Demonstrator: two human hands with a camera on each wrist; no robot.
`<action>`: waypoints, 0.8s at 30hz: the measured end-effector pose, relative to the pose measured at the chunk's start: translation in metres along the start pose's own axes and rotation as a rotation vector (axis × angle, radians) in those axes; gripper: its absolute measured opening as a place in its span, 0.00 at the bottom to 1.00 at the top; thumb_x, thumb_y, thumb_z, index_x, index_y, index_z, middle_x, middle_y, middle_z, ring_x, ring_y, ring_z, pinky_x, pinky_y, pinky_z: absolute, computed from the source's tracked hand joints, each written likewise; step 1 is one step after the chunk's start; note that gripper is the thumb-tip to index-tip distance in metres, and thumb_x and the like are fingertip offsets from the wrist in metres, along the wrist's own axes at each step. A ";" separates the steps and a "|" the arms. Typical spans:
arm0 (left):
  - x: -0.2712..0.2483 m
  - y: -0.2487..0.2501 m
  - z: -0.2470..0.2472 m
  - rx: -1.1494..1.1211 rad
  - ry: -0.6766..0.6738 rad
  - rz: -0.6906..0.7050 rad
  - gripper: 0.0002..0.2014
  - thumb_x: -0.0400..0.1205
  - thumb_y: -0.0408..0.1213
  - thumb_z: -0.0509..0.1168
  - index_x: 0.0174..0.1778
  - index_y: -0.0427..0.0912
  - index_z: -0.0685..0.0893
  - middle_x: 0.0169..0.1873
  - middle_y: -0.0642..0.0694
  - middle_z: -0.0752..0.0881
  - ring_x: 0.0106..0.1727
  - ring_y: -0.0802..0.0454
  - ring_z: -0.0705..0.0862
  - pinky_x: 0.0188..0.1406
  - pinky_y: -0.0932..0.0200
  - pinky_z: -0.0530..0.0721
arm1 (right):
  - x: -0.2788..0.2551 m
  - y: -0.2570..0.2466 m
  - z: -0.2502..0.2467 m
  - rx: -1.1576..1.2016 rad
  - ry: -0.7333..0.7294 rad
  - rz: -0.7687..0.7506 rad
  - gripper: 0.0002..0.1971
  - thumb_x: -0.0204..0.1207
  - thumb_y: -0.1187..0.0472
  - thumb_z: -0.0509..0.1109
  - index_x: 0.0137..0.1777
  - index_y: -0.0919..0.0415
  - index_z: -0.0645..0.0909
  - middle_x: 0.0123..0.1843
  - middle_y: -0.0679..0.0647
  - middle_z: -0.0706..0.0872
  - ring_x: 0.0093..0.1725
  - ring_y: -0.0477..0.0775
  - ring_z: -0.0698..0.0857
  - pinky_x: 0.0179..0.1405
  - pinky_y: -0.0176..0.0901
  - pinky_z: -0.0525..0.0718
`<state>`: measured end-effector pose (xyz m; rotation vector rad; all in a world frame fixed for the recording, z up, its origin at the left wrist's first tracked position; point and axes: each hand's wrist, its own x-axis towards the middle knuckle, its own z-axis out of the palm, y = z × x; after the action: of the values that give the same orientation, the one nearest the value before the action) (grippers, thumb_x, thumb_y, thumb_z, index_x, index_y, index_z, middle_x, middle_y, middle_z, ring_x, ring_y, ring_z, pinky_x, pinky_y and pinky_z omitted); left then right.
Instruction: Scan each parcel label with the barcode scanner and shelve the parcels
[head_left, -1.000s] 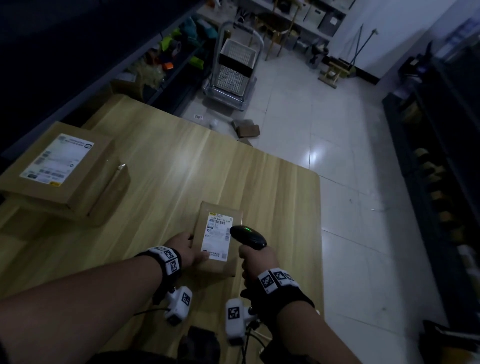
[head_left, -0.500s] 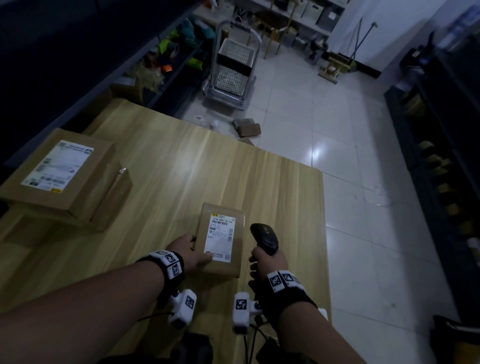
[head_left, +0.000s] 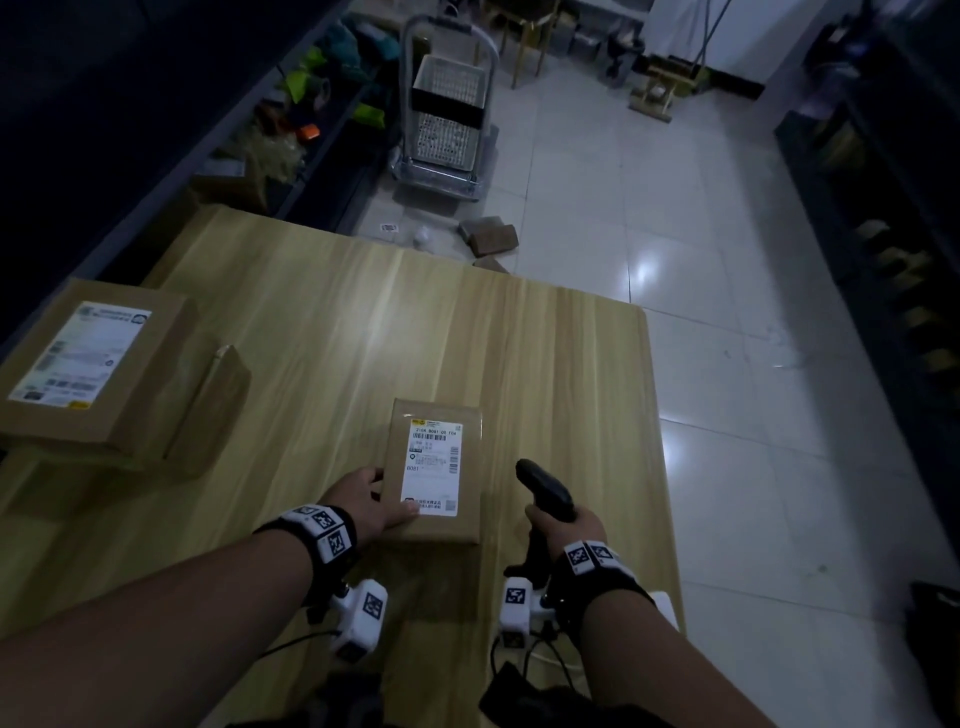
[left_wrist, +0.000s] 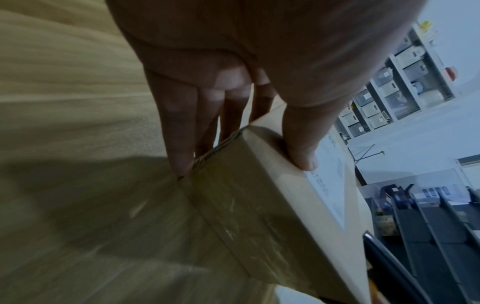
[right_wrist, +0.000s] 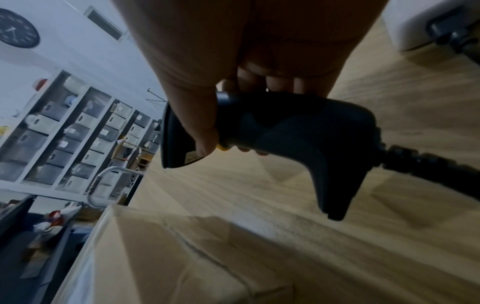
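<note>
A small brown parcel (head_left: 435, 470) with a white label (head_left: 432, 470) lies on the wooden table (head_left: 363, 332) near its front edge. My left hand (head_left: 371, 501) grips the parcel's near left corner, thumb on top and fingers down the side; the left wrist view shows this hand (left_wrist: 233, 127) on that parcel (left_wrist: 259, 205). To the parcel's right, my right hand (head_left: 566, 525) holds the black barcode scanner (head_left: 545, 491) by its handle, head pointing away. In the right wrist view the scanner (right_wrist: 285, 131) hangs above the table beside the parcel (right_wrist: 161, 257).
A larger labelled parcel (head_left: 98, 364) sits at the table's left with a thin box (head_left: 213, 410) leaning against it. Beyond the table stand a cart (head_left: 447, 124) and loose boxes (head_left: 491, 239) on the tiled floor. Dark shelves line both sides.
My right hand has drawn the scanner back to the right, off the label, and turned its head away. The left hand stays on the parcel.
</note>
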<state>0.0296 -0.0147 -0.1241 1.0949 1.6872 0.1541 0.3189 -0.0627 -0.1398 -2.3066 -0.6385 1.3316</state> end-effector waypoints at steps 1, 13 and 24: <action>0.000 0.000 0.000 0.001 0.001 -0.003 0.41 0.74 0.50 0.83 0.82 0.47 0.75 0.69 0.47 0.88 0.53 0.50 0.84 0.56 0.54 0.82 | -0.001 -0.001 -0.002 -0.010 0.008 0.012 0.22 0.67 0.41 0.86 0.54 0.55 0.91 0.45 0.57 0.95 0.46 0.63 0.94 0.57 0.59 0.92; 0.004 -0.002 0.001 0.026 0.007 -0.032 0.41 0.72 0.53 0.83 0.81 0.50 0.76 0.63 0.50 0.91 0.52 0.50 0.88 0.58 0.45 0.91 | 0.031 0.011 -0.002 -0.054 -0.041 0.031 0.25 0.73 0.43 0.86 0.66 0.56 0.91 0.42 0.52 0.91 0.46 0.62 0.91 0.58 0.57 0.89; 0.009 -0.008 0.002 0.017 -0.007 -0.030 0.39 0.71 0.54 0.84 0.77 0.52 0.80 0.59 0.52 0.91 0.54 0.49 0.90 0.58 0.42 0.92 | 0.043 0.025 -0.006 -0.142 -0.034 0.080 0.27 0.76 0.42 0.84 0.66 0.62 0.90 0.46 0.57 0.91 0.51 0.65 0.91 0.61 0.56 0.89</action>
<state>0.0269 -0.0135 -0.1363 1.0811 1.7011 0.1170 0.3477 -0.0586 -0.1808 -2.4506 -0.6790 1.4050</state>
